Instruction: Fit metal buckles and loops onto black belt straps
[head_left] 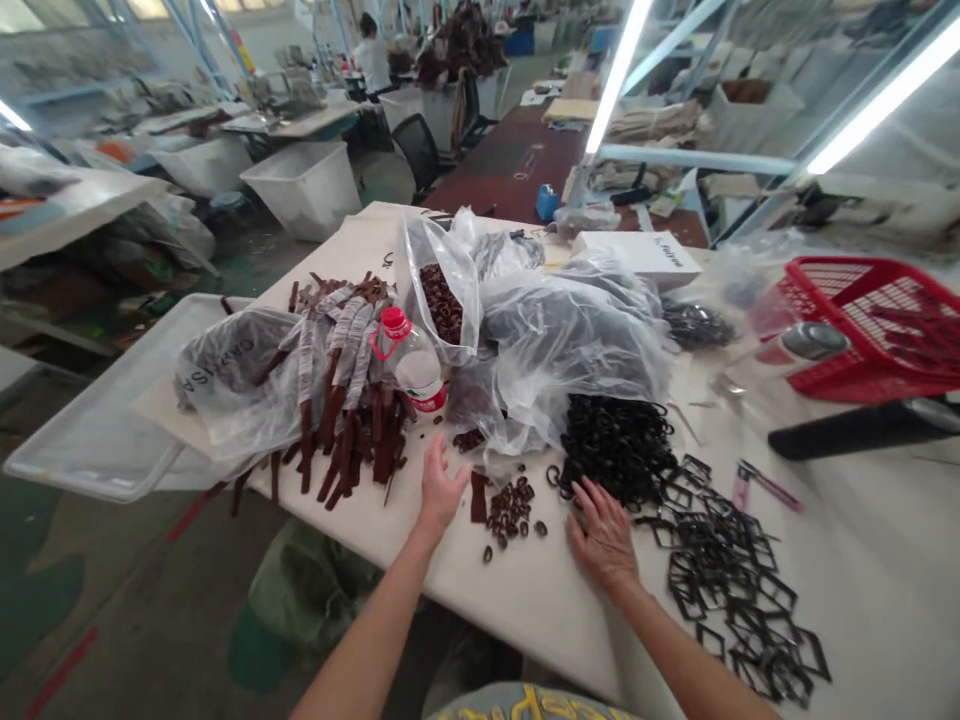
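Note:
My left hand [442,487] hovers at or rests on the white table, fingers apart and nothing visible in them. Just right of it are a short brown strip [478,498] and a small heap of dark brown oval rings [511,508]. My right hand [603,532] lies palm down with fingers stretched out, its tips at the near edge of a pile of black rings [619,438]. Black square buckle frames [724,570] spread to the right of that hand. Bundled brown strips [349,400] lie beyond my left hand, beside a red-capped plastic bottle [415,365].
Clear plastic bags [577,330] crowd the table's middle; an open bag [442,300] holds brown rings. A red basket [870,310], a black cylinder [862,428] and a pink-handled cutter [769,487] are at right. A translucent tray [90,460] is at left. A person [371,60] sits far back.

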